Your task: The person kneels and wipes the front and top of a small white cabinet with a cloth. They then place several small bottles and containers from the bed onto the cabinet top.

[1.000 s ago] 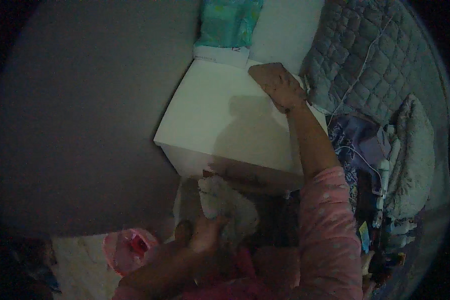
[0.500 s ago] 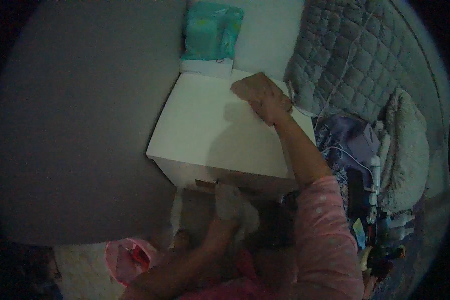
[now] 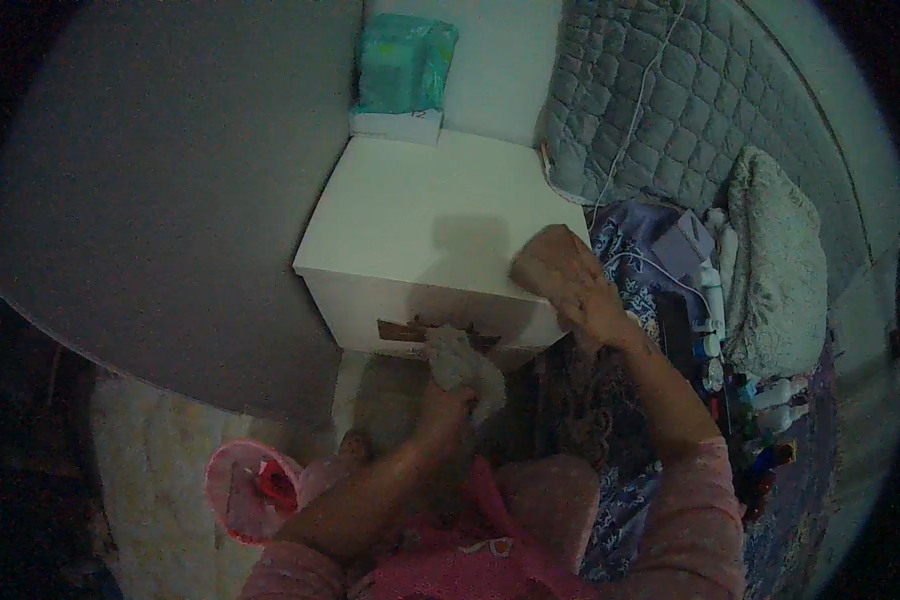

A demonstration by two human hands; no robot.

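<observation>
A white bedside cabinet stands in front of me, with a brown, damaged-looking handle strip on its front. My right hand lies over a brown folded cloth at the right front edge of the cabinet top, pressing it down. Below the handle strip, my left hand is closed round a crumpled pale grey cloth. The upper end of that cloth reaches the cabinet front; part of my left fingers is hidden.
On the cabinet's back left corner, a teal plastic pack sits on a white box. A grey wall panel borders the left side. To the right are a bed with bottles, a white cable and a cushion. A pink basket stands lower left.
My right hand has slid the brown cloth from the back right of the cabinet top toward me, to the front edge. My left hand stays by the handle strip. The view has shifted slightly.
</observation>
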